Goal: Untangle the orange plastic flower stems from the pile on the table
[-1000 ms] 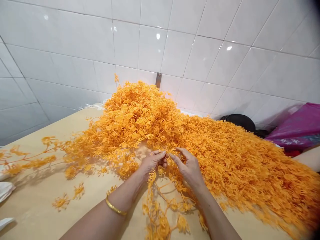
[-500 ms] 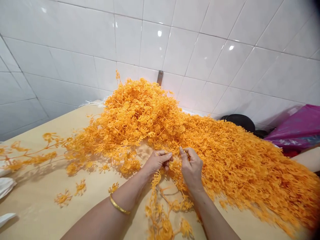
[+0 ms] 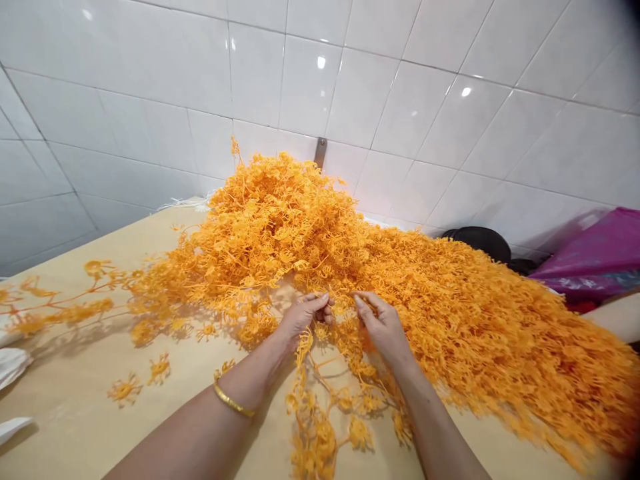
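A big heap of orange plastic flower sprigs covers the back and right of a tan table. My left hand, with a gold bangle on its wrist, is pinched on an orange sprig at the heap's near edge. My right hand pinches the same tangle a little to the right. A branched orange sprig trails from between both hands toward me over the table.
Loose orange flowers and sprigs lie on the table's left. White scraps sit at the left edge. A white tiled wall stands behind. A black object and a magenta bag are at the right.
Both hands have shifted slightly away from me into the heap's edge, and the fingertips came apart and together again on the sprig. The trailing sprig has slid a little.
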The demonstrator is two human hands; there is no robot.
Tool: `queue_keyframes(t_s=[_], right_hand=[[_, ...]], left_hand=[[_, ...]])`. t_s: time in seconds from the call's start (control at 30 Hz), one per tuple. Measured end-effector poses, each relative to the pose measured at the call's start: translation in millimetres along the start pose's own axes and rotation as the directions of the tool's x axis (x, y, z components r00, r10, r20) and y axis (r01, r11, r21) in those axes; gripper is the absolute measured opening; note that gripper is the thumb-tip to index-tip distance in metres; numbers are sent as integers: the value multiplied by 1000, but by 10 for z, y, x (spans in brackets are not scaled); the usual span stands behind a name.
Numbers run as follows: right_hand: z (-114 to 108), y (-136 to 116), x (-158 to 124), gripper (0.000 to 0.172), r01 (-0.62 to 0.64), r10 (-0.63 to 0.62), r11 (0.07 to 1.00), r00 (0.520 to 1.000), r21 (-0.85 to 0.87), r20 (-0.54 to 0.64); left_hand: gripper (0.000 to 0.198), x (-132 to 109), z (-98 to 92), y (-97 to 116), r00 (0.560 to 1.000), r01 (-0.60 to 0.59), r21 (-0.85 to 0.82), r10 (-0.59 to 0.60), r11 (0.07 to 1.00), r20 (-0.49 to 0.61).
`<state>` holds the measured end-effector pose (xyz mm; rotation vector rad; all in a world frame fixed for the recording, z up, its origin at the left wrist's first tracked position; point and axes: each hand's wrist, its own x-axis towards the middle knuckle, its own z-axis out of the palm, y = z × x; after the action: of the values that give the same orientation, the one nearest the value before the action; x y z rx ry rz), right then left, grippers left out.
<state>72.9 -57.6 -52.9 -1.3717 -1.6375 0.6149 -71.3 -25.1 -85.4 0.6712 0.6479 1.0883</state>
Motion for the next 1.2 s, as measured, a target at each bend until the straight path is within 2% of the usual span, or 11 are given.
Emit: queue_keyframes(t_s=[0.17, 0.23, 0.5, 0.67, 0.73, 0.83, 0.87, 0.93, 1.0, 1.1, 1.2], right_hand=[[103, -71, -39, 25, 107, -99, 994, 981, -37, 167], [131, -97, -63, 22, 139, -130, 990, 976, -37, 172], [134, -139, -134, 26, 190, -234, 954, 955, -230, -184], [166, -166, -127, 25, 90, -64, 993, 950, 71, -307], [49, -204, -59, 25, 101, 18, 958, 913, 269, -408], [-282, -278, 86, 25, 270, 70, 881, 738, 388, -671], [-401, -288, 129, 24, 305, 25, 896, 691, 322, -723], [-596, -257, 187, 21, 247, -128, 967, 687, 65, -715], [-713, -146, 208, 25, 124, -271, 953, 758, -276, -593], [-795, 71, 201, 49, -32, -267, 806, 872, -591, -412], [-847, 115, 176, 52, -41, -286, 760, 875, -649, -391]], left_hand=[[23, 10, 4, -39, 999, -8, 16, 8, 1000, 31], [24, 9, 11, -56, 999, -18, 35, 16, 999, 40], [31, -59, 91, -52, 988, 44, 169, -68, 985, 137], [31, -94, 138, -52, 975, 31, 182, -70, 983, 212], [31, -92, 110, -28, 986, -4, 186, -27, 982, 167], [32, -76, 32, 22, 997, -68, 162, 60, 984, 55], [32, -71, 9, 31, 996, -84, 158, 78, 984, 48], [31, -62, -20, 24, 992, -105, 172, 92, 980, 84], [29, -56, -25, -9, 987, -119, 199, 94, 973, 130], [28, -58, 4, -45, 981, -141, 195, 109, 971, 163], [28, -85, 92, 23, 978, -165, 141, 143, 976, 154]])
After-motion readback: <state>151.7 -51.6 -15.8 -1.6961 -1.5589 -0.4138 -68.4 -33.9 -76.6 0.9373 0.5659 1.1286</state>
